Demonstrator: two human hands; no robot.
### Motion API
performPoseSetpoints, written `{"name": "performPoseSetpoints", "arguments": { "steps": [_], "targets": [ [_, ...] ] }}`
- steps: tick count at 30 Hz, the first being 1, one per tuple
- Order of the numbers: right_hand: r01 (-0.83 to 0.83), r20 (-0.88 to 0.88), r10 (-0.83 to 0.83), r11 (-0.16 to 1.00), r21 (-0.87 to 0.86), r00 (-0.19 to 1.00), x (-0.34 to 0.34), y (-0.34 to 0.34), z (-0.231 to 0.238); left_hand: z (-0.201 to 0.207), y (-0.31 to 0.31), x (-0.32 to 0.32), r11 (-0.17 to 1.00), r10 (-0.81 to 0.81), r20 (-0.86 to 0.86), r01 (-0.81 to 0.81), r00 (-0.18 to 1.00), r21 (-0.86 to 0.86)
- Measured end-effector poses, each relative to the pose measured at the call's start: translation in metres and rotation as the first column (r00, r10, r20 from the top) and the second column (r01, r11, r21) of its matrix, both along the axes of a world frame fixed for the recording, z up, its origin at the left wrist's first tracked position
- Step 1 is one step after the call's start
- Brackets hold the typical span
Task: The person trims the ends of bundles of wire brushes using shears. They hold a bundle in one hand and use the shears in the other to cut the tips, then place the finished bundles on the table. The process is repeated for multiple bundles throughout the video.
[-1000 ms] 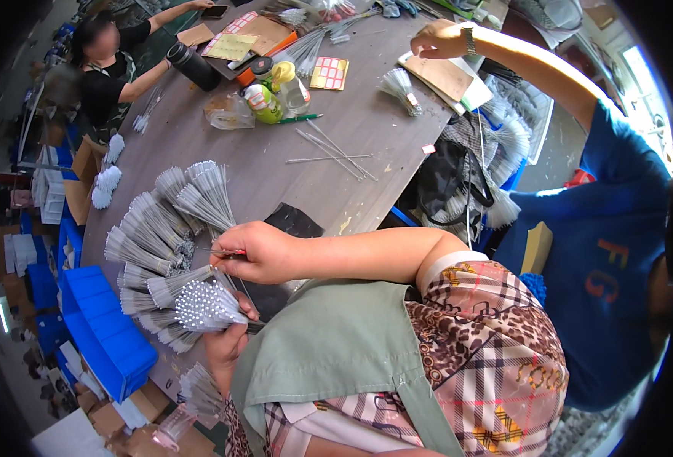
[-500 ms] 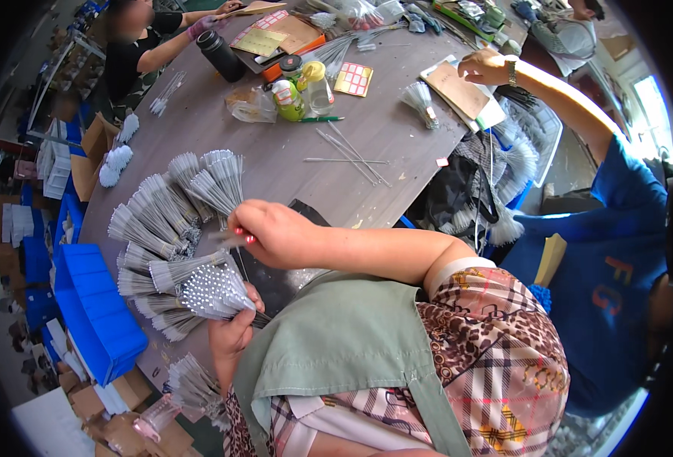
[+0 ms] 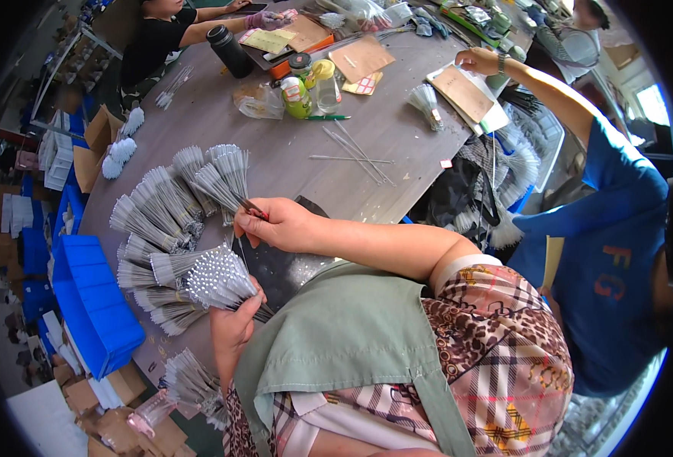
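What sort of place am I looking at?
Probably a small assembly or packing workshop: wire bundles fan out across a shared table, with a blue bin and a cardboard box beside it.

This place looks like a workshop for hand assembly. Around one large bench (image 3: 298,160) several people share the same surface: a person in black (image 3: 157,42) toward 10 o'clock, a person in blue (image 3: 618,244) at 3 o'clock. Many bundles of thin wires (image 3: 153,206) stand in rows toward 9 o'clock. Blue plastic bins (image 3: 96,305) are stored between 8 and 9 o'clock, cardboard boxes (image 3: 131,388) at 8 o'clock, and a green work apron (image 3: 336,327) shows at 6 o'clock
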State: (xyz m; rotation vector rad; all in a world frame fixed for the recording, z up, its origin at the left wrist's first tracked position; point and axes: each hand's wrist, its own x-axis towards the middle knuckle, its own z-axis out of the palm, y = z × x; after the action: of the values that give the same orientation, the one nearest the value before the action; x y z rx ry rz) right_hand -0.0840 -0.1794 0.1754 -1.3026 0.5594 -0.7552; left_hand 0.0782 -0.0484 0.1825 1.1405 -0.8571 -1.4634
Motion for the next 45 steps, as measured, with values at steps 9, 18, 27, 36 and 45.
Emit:
{"name": "performPoseSetpoints", "arguments": {
  "steps": [9, 18, 27, 36, 45],
  "targets": [
    [-0.084, -0.224, 0.082, 0.996, -0.003, 0.971, -0.001, 0.003, -0.01, 0.003, -0.007, -0.002, 0.999, 0.02, -0.03, -0.018, 0.999, 0.05],
    [-0.074, -0.222, 0.078, 0.997, 0.026, 0.972, 0.002, 0.004, -0.015, 0.003, -0.007, 0.001, 0.998, -0.029, 0.048, 0.027, 0.998, 0.056],
    [-0.081, -0.246, 0.095, 0.995, 0.065, 0.965, 0.006, 0.003, -0.019, 0.0, -0.006, 0.001, 1.0, -0.023, 0.023, 0.022, 0.999, 0.019],
    [-0.049, -0.174, 0.042, 0.998, -0.037, 0.984, 0.004, -0.009, -0.022, -0.001, -0.009, 0.002, 0.998, 0.047, 0.023, -0.047, 0.999, 0.032],
    [0.315, -0.49, -0.639, 0.744, -0.59, 0.592, -0.089, -0.262, 0.015, -0.035, -0.019, 0.013, 0.964, 0.221, -0.022, -0.215, 0.975, 0.159]
  ]
}}
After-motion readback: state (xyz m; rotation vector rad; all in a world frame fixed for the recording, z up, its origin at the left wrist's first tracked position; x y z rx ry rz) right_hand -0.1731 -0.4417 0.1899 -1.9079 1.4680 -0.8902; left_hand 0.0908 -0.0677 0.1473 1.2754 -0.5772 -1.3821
